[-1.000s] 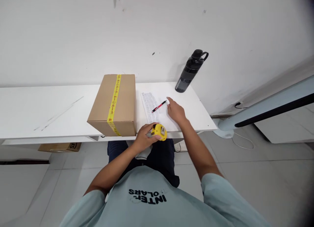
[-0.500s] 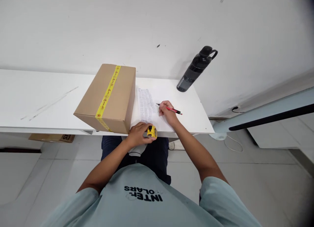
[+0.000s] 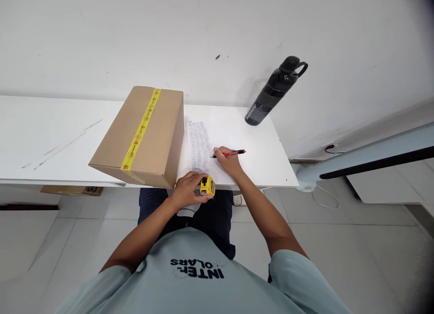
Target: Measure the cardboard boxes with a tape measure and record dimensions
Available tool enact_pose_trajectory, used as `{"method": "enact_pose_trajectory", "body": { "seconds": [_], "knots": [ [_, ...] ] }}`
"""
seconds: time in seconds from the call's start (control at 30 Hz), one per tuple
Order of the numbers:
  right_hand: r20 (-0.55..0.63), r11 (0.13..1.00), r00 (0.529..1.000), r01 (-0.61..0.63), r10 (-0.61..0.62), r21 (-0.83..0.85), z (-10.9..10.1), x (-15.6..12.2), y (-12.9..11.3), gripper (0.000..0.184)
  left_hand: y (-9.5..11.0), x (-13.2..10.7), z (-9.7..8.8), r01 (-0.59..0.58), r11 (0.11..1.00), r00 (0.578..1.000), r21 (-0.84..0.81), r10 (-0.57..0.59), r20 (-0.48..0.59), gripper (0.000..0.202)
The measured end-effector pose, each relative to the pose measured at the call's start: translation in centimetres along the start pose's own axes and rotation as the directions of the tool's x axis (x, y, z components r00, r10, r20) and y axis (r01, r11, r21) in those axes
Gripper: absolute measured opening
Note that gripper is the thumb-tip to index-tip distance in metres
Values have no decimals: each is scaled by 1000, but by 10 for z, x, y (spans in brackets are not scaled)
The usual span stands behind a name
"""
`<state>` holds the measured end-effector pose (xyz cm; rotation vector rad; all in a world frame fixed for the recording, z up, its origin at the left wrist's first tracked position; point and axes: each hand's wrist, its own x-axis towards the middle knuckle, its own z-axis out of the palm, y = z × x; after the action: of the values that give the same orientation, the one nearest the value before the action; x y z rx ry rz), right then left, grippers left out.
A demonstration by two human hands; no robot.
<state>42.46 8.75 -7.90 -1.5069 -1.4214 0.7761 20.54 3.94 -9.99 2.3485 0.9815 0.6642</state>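
At the front edge of the white table, my left hand (image 3: 188, 190) is closed around a yellow tape measure (image 3: 207, 186), thumb below and fingers above. My right hand (image 3: 229, 162) grips a red and black pen (image 3: 233, 153), its tip at the sheet of paper (image 3: 199, 144). Small dense handwriting covers the left part of that sheet; its right part lies partly under my right hand. Just left of the paper stands a closed cardboard box (image 3: 152, 133) with yellow printed tape (image 3: 140, 130) along its top.
A black water bottle (image 3: 273, 92) stands at the back right of the white table (image 3: 50, 137), near the wall. Beyond the table's right end runs a pale blue post (image 3: 366, 155). Another cardboard box (image 3: 71, 190) lies below the table at left.
My right hand has shifted slightly left and down, bringing the pen tip nearer the written lines. The pen lies more level. My left hand still holds the tape measure; the view has shifted a little.
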Motion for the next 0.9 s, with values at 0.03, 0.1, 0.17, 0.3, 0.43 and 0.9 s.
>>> {"method": "enact_pose_trajectory", "body": {
  "seconds": [0.03, 0.1, 0.17, 0.3, 0.43, 0.9],
  "knots": [
    [1, 1000, 1000, -8, 8, 1, 0, 1, 0, 39, 0, 0, 0, -2, 1000, 1000, 1, 2, 0, 66],
    [6, 1000, 1000, -22, 22, 0, 0, 2, 1, 38, -1, 0, 1, -4, 1000, 1000, 1, 4, -2, 67],
    [13, 1000, 999, -29, 29, -5, 0, 2, 2, 37, 0, 0, 1, -3, 1000, 1000, 0, 3, -5, 67],
    [27, 999, 999, -35, 35, -5, -1, 1, 3, 35, 1, -1, 1, 6, 1000, 1000, -3, -6, -2, 66],
    [23, 999, 999, -40, 40, -4, -1, 1, 4, 36, 2, -1, 1, 16, 1000, 1000, -6, -16, 4, 66],
    [13, 999, 1000, -28, 28, -16, -1, 0, 1, 37, 4, -1, 0, 37, 999, 999, -14, -37, 23, 64]
  ]
}}
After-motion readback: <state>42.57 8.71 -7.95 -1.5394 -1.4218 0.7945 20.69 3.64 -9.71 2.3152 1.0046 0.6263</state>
